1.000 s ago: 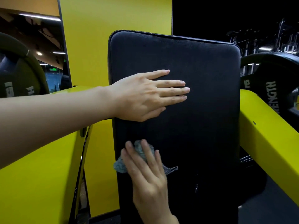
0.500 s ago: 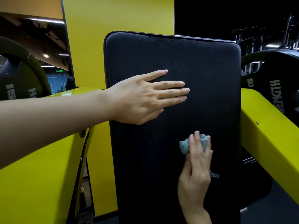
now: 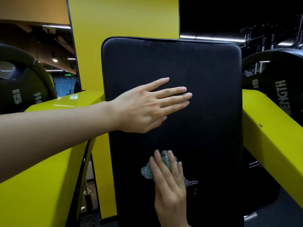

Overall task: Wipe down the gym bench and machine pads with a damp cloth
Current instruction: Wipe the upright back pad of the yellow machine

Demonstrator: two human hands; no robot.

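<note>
A tall black machine pad (image 3: 205,76) stands upright in front of me, filling the middle of the view. My left hand (image 3: 147,105) lies flat against its upper middle, fingers straight and pointing right. Lower down, my right hand (image 3: 168,181) presses a crumpled grey-blue cloth (image 3: 147,172) onto the pad with straight fingers. The cloth shows to the left of and above my fingers, and a corner sticks out at the right of my hand.
Yellow machine arms flank the pad at the left (image 3: 41,185) and the right (image 3: 270,136). Black weight plates hang at the far left (image 3: 21,89) and the far right (image 3: 275,79). A yellow wall panel (image 3: 123,18) rises behind the pad.
My right hand slid the cloth from the pad's left edge to the right side, then back to the lower middle. My left hand stayed flat on the pad.
</note>
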